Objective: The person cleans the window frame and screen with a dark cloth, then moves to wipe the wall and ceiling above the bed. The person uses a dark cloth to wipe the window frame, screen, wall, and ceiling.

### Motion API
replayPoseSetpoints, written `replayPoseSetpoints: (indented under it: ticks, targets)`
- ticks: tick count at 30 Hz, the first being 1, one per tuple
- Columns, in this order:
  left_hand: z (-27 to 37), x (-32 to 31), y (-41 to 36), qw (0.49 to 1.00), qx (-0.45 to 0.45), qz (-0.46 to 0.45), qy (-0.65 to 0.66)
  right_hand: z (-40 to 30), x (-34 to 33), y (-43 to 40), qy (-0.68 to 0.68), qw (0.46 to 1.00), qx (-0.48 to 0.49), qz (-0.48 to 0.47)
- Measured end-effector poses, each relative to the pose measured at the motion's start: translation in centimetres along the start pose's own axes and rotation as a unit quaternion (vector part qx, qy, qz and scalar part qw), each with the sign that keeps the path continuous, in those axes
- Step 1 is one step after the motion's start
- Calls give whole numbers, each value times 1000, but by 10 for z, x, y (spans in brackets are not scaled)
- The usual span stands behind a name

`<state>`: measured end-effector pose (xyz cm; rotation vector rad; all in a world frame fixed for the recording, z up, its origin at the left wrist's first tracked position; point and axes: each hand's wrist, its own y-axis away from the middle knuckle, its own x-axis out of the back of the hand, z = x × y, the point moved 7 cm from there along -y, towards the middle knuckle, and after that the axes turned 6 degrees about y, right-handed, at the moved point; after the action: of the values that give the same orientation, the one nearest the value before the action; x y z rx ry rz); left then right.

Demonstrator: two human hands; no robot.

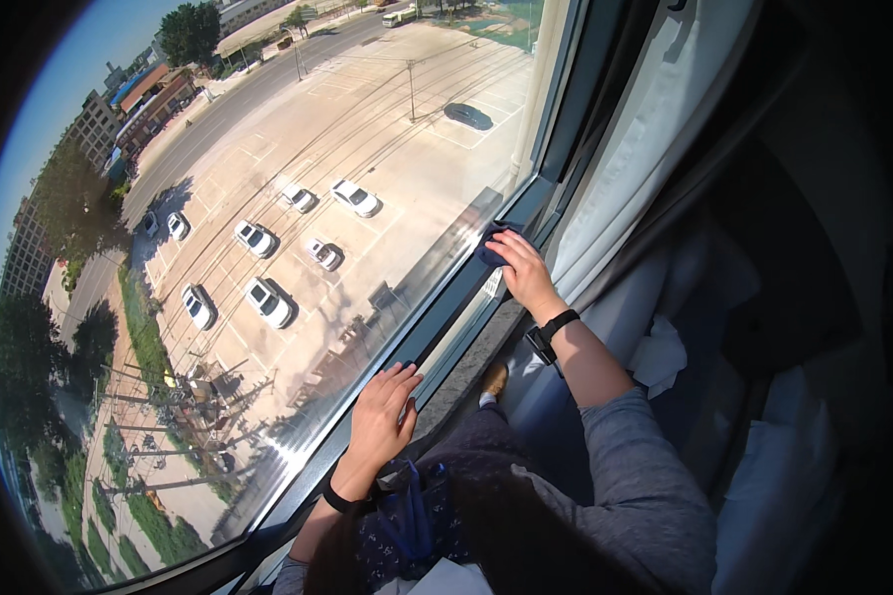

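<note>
My right hand (525,277) presses a dark blue cloth (489,251) against the lower window frame (446,309), close to the corner where the frame turns upward. A black band with a dark case circles that wrist. My left hand (382,411) rests flat on the same frame, nearer my body, its thumb apart from the fingers. Nothing shows in its grasp, though what lies under the palm is hidden. Beyond the frame, the glass pane (417,223) looks down on a sunlit parking lot.
A pale curtain (625,156) hangs right of the window. Below the frame runs a grey stone sill (469,364), with my shoe (495,379) past it. Crumpled white paper or cloth (661,355) lies near my right arm. Outside stand several white cars (269,302).
</note>
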<state>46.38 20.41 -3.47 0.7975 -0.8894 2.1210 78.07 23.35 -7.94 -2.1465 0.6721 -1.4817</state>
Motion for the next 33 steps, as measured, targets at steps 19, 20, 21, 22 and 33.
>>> replayPoseSetpoints:
  ticks: [19,20,21,22,33]
  targets:
    - [44,-82,-350,983,-55,9,173,91,-62,-7,-575,670,-456,110]
    - [58,-74,-361,981,-68,50,173,116,-77,0,-531,690,-477,118]
    - [66,-66,-372,977,-80,94,171,130,-77,-5,-487,709,-495,124]
    - [72,-63,-382,972,-115,104,174,140,-72,-2,-454,724,-504,126]
    - [79,-69,-432,945,-162,168,228,70,246,-221,-193,925,22,326]
